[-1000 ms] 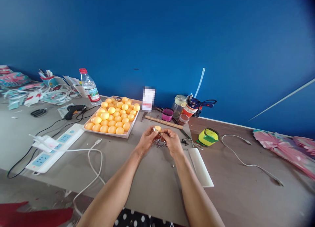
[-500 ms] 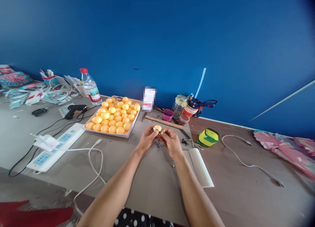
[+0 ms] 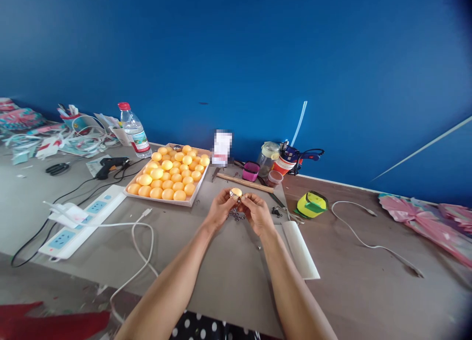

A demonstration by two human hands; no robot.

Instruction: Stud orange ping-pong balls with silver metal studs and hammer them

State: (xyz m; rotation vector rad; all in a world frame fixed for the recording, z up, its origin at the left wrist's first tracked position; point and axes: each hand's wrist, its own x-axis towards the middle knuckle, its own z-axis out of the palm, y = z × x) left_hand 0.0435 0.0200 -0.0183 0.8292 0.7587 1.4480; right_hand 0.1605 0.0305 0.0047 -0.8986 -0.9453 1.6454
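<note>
Above the middle of the table I hold a small orange ball (image 3: 236, 192) with something silvery along its lower edge. My left hand (image 3: 220, 208) is closed round the ball's left side, thumb at the front. From the right, the fingertips of my right hand (image 3: 255, 213) pinch at the ball's lower edge; what lies between them is too small to make out. Small dark metal pieces (image 3: 236, 215) lie in a loose pile just below my hands. To the left stands a shallow box (image 3: 192, 201) filled with several similar orange balls.
At left are a power strip (image 3: 79, 227), a glue gun (image 3: 110, 166) and a water bottle (image 3: 135, 133). A hammer (image 3: 245, 182), purple container (image 3: 251, 171) and clear jar (image 3: 268, 158) stand beyond my hands. A white sheet (image 3: 299, 251) and yellow-green object (image 3: 311, 205) lie right.
The whole view has shifted very slightly. Both hands stay at the ball, with the right fingertips moved only a little.
</note>
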